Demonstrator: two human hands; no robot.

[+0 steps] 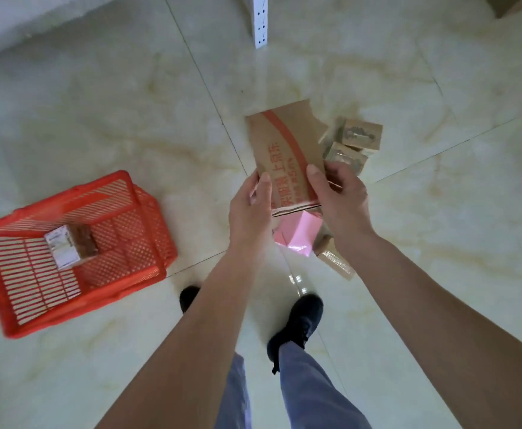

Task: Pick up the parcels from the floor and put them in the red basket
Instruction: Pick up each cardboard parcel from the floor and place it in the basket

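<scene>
A flat brown paper envelope parcel [284, 144] with red print is held above the floor by both hands. My left hand [250, 209] grips its near left edge and my right hand [340, 196] grips its near right edge, thumbs on top. Under it on the floor lie a pink parcel [296, 233] and a small brown box [334, 258]. Two more small brown boxes, one [361, 134] behind the other [346, 156], sit just right of the envelope. The red basket [148, 218] stands on the floor to the left, with one labelled parcel [71, 246] inside.
The floor is glossy pale marble tile. A white perforated shelf post [260, 23] stands at the top centre. A cardboard box corner [513, 4] shows at top right. My black shoes [299, 323] stand between the basket and the parcels.
</scene>
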